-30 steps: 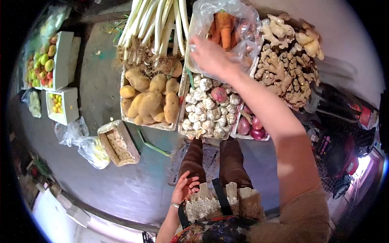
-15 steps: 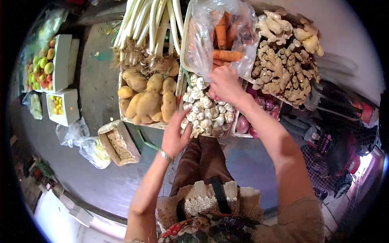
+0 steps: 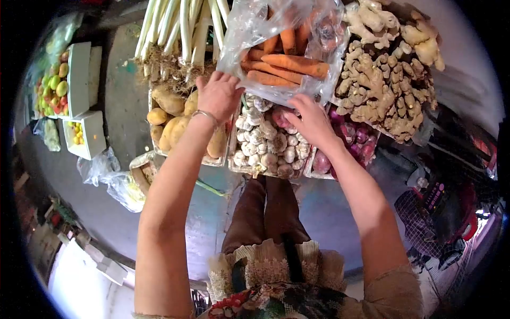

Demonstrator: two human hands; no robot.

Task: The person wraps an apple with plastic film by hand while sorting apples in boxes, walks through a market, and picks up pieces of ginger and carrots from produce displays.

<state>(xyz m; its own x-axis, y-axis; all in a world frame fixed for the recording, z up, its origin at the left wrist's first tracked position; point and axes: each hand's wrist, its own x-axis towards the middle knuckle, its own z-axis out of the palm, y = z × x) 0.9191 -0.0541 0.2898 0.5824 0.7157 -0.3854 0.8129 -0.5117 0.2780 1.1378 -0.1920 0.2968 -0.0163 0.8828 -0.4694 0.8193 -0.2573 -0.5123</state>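
Orange carrots (image 3: pixel 292 65) lie in a clear plastic bag (image 3: pixel 236 50) above the crate of garlic (image 3: pixel 265 143). At the bag's lower left edge is my left hand (image 3: pixel 219 95), its fingers bent over the plastic and closed on it. My right hand (image 3: pixel 312 118) is at the bag's lower right edge, fingers curled against the plastic, over the garlic and beside a red onion (image 3: pixel 281 118). Potatoes (image 3: pixel 172 130) fill the crate under my left wrist. More red onions (image 3: pixel 361 139) lie right of my right hand.
Leeks (image 3: pixel 183 32) with roots stand at the upper left. A pile of ginger (image 3: pixel 388 80) is at the right. On the far left are a white box of mixed fruit (image 3: pixel 79 80), a smaller white box (image 3: pixel 93 135) and plastic bags (image 3: pixel 125 186). A worn foam tray (image 3: pixel 142 173) lies on the floor.
My left hand has moved up from over the crates to the bag's left edge. My right hand has shifted slightly right and down. The bag is spread wider, showing more carrots.
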